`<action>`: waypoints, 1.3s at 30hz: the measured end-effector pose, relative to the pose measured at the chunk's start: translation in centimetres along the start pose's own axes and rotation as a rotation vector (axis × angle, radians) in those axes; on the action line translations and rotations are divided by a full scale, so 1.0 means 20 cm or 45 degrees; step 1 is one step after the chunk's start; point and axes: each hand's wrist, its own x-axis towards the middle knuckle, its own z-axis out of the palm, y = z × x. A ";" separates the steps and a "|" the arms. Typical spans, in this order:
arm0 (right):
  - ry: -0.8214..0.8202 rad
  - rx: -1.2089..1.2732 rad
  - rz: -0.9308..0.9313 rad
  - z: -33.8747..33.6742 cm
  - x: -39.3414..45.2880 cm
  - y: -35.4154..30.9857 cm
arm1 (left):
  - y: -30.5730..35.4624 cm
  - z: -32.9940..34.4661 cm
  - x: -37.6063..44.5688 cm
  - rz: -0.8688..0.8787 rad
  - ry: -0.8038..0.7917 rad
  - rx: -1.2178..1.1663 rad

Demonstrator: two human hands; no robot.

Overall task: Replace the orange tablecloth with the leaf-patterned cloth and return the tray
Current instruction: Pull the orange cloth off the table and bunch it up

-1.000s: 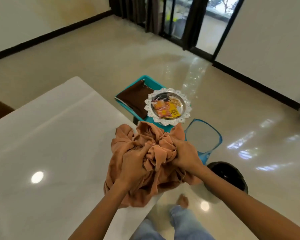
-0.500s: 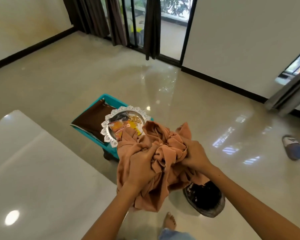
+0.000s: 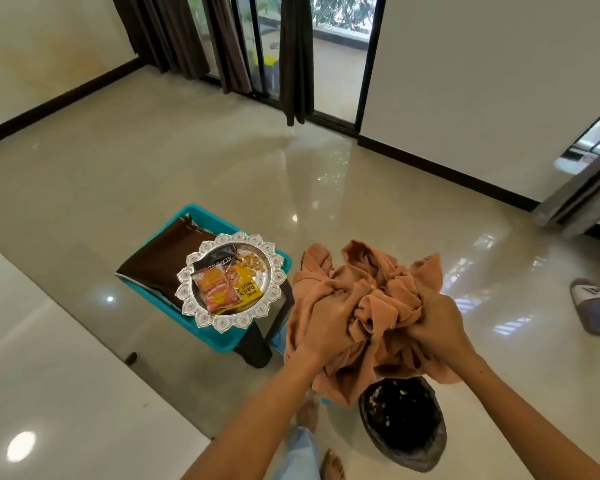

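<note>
Glossy beige tile floor (image 3: 153, 188); bare white worktop (image 3: 49, 375). Bunched orange fabric tablecloth (image 3: 371, 303), clutched by left hand (image 3: 329, 323) and right hand (image 3: 437, 323), apparently for removal. Scalloped silver tray (image 3: 231, 280) parked aside.

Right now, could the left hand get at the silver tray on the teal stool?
Probably not yet: the left hand grips the bunched orange tablecloth. The silver tray itself sits uncovered just to its left.

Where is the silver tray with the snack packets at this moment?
In the head view the silver tray sits left of centre, on the teal stool, partly over a dark brown cloth and left of the orange tablecloth.
</note>
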 end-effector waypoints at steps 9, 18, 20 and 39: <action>-0.039 -0.029 0.169 0.11 0.24 0.05 | -0.39 0.29 0.16 0.006 -0.026 -0.074; -0.221 -0.158 0.216 0.68 0.41 0.42 | -0.85 0.67 0.04 -0.135 0.023 -0.172; -0.295 -0.256 0.201 0.80 0.44 0.47 | -0.92 0.71 0.00 -0.181 0.021 -0.137; -0.667 -0.740 0.028 1.42 0.61 0.41 | -1.43 0.92 -0.37 -0.688 -0.703 0.529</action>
